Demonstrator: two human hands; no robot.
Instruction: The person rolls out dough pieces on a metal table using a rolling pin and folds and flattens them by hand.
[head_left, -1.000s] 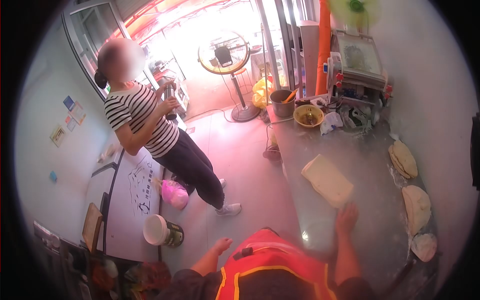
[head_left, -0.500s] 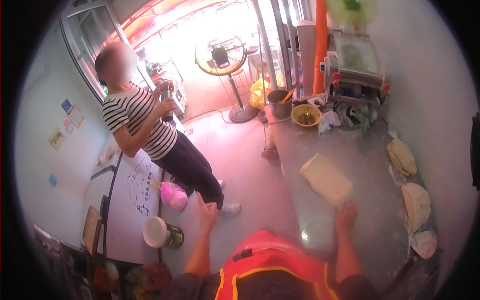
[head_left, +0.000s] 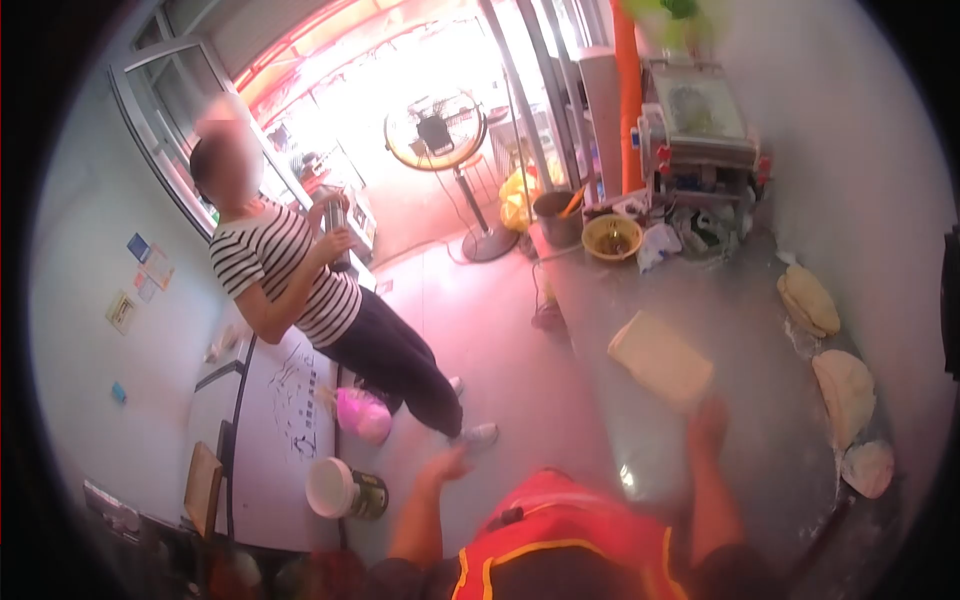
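A folded slab of pale dough (head_left: 662,360) lies on the grey work table (head_left: 640,440). My right hand (head_left: 708,424) rests at the near corner of this dough; its fingers are blurred, and whether they grip is hard to tell. To the left of my red apron, my left hand (head_left: 449,465) hangs in the air above the floor, blurred, near no object. Along the table's wall side lie more pieces of dough: a folded one (head_left: 808,300), a wider one (head_left: 845,397) and a small one (head_left: 867,469).
A person in a striped shirt (head_left: 290,258) stands at the left, holding a dark cylinder (head_left: 337,235). Beyond are a standing fan (head_left: 435,133), a metal pot (head_left: 558,218), a yellow bowl (head_left: 612,237) and a machine (head_left: 700,135). A white bucket (head_left: 333,488) stands on the floor.
My left hand rose with a finger stretched out, then came down and to the right. My right hand stays by the dough. The whole view has shifted slightly.
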